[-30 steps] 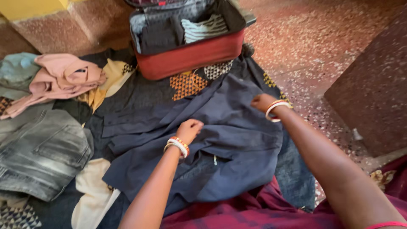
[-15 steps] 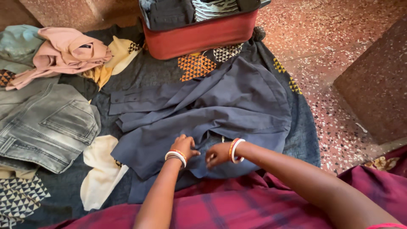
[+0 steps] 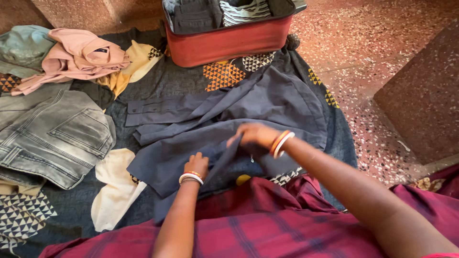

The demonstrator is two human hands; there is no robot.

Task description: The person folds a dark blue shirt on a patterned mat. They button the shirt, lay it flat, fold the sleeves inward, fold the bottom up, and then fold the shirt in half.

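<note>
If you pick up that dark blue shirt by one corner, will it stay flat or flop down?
The dark blue shirt would probably flop: it already lies in soft wrinkles, and its edge bends where the right hand lifts it. It looks thin, so likely light. The left hand pins it, perhaps because it slides on the patterned sheet.
</note>
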